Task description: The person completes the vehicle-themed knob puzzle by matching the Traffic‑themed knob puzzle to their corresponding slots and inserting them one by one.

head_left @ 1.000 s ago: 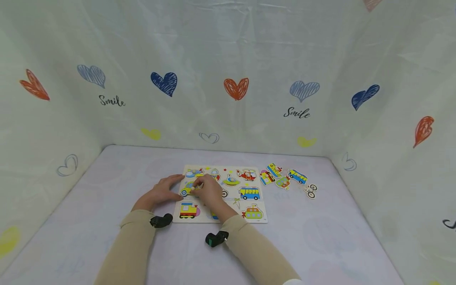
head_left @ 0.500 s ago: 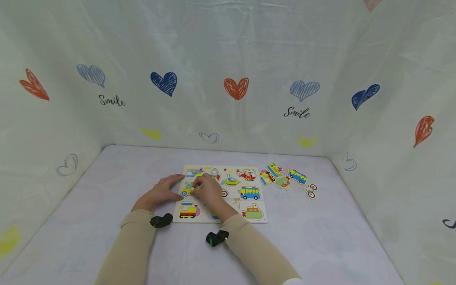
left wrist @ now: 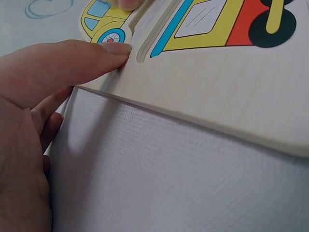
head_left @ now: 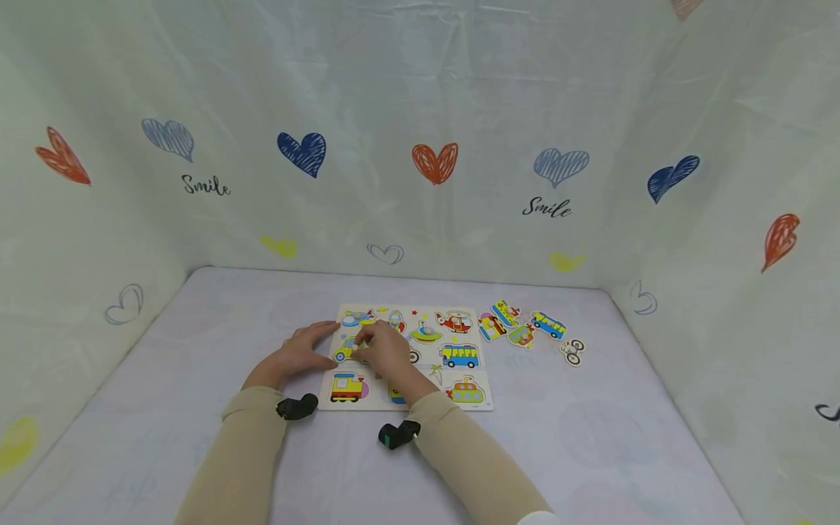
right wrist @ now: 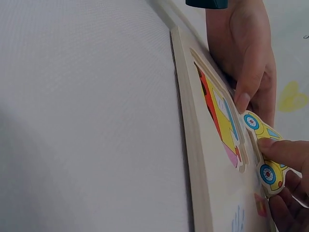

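The right hand (head_left: 390,356) makes a pinch: its finger lies on the face of the yellow car piece (left wrist: 108,23), and other fingers are curled beside the far end of it. The small knob is mostly covered, so I cannot tell how firmly it is held. The car piece is at nine o'clock of the puzzle board (left wrist: 203,82), near its edge, and it seems not fully sunk, although the depth I cannot tell.

The left hand (head_left: 300,354) is spread at the same edge, the thumb well apart from the fingers. The thumb tip is just beside the car's wheel; whether they touch is not clear.

I judge that the step in hand is the fitting of the car into its recess. The next move would call for a small turn to match the outline, then a light press downward.

Further out, at seven o'clock of the board is the train recess (head_left: 348,388), at three the bus recess (head_left: 460,356). Beyond the board, at two o'clock, lie the loose train piece (head_left: 492,327), ship piece (head_left: 504,313), submarine piece (head_left: 521,336), bus piece (head_left: 548,325) and motorcycle piece (head_left: 573,351).
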`<act>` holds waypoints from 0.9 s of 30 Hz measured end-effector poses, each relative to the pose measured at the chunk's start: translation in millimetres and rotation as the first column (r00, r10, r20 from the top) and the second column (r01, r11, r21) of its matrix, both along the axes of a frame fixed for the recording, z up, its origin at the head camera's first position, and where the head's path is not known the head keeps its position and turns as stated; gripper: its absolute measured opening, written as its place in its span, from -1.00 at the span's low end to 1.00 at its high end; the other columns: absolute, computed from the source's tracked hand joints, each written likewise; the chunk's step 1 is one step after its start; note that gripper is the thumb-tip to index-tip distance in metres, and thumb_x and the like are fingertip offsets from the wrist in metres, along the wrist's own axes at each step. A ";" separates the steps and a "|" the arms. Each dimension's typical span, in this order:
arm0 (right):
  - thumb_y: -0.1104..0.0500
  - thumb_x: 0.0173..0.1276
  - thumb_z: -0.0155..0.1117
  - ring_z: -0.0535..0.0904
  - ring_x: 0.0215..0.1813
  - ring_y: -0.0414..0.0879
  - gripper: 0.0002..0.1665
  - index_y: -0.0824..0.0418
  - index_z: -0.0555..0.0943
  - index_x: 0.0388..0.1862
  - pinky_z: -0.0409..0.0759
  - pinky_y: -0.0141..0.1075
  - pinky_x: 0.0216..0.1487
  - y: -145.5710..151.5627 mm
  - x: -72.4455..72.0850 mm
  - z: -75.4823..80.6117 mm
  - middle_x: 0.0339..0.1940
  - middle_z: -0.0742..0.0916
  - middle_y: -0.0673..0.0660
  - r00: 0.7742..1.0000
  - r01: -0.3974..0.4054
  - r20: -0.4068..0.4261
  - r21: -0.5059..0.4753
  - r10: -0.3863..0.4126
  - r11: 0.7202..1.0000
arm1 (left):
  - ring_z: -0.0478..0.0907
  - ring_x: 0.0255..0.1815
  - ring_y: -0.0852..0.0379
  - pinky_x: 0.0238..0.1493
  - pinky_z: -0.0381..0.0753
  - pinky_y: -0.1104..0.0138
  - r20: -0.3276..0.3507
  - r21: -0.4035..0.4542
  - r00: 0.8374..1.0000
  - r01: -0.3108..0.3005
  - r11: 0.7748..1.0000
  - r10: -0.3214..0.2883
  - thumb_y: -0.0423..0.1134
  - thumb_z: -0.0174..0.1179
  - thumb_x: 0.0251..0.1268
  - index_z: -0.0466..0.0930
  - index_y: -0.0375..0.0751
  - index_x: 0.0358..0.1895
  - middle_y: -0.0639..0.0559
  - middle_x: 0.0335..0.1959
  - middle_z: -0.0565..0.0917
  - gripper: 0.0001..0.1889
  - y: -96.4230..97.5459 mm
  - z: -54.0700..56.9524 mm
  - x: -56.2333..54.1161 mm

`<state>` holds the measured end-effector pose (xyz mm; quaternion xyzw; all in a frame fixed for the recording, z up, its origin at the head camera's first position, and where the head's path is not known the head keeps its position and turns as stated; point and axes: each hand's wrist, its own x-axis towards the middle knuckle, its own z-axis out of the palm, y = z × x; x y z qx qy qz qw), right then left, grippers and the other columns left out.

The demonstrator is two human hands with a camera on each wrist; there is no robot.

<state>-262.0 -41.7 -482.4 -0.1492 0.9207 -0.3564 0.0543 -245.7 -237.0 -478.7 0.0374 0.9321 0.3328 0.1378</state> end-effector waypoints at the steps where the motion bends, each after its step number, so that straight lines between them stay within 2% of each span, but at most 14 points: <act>1: 0.00 0.12 0.53 0.43 -0.33 -0.22 -0.83 -0.10 0.65 -0.45 0.40 -0.32 -0.28 0.0 0.2 -0.2 -0.35 0.51 -0.12 1.000 0.002 0.006 -0.003 -0.002 1.000 | -0.10 0.48 -0.35 0.31 -0.12 -0.36 0.001 -0.002 1.000 -0.001 1.000 0.001 -0.16 0.43 0.03 0.20 -0.19 0.49 -0.23 0.52 0.10 -0.10 -0.1 -0.3 -0.1; 11: 0.01 0.12 0.54 0.43 -0.30 -0.21 -0.83 -0.10 0.65 -0.43 0.41 -0.31 -0.26 0.5 -2.0 -5.9 -0.34 0.53 -0.12 1.000 0.005 0.023 -0.009 -0.005 1.000 | -0.08 0.47 -0.36 0.30 -0.08 -0.37 -0.007 -0.013 1.000 0.015 1.000 -0.015 -0.16 0.42 0.03 0.20 -0.20 0.48 -0.25 0.51 0.11 -0.10 1.1 -1.1 -0.1; 22: 0.02 0.15 0.51 0.45 -0.25 -0.21 -0.85 -0.09 0.65 -0.42 0.44 -0.30 -0.20 2.1 -1.4 -5.6 -0.32 0.56 -0.15 0.997 0.004 0.083 -0.044 0.000 0.999 | -0.11 0.47 -0.37 0.31 -0.15 -0.37 -0.006 -0.008 1.000 0.016 1.000 -0.016 -0.16 0.40 0.03 0.19 -0.21 0.49 -0.26 0.51 0.09 -0.10 0.0 -1.6 0.1; 27: 0.00 0.17 0.49 0.45 -0.26 -0.23 -0.86 -0.09 0.66 -0.38 0.44 -0.32 -0.22 3.0 -3.6 -8.2 -0.30 0.55 -0.16 0.998 -0.016 0.067 -0.027 0.018 1.000 | -0.11 0.47 -0.37 0.31 -0.16 -0.37 -0.003 -0.007 1.000 0.012 1.000 -0.012 -0.16 0.41 0.04 0.19 -0.20 0.49 -0.26 0.51 0.09 -0.10 0.2 -2.3 -0.3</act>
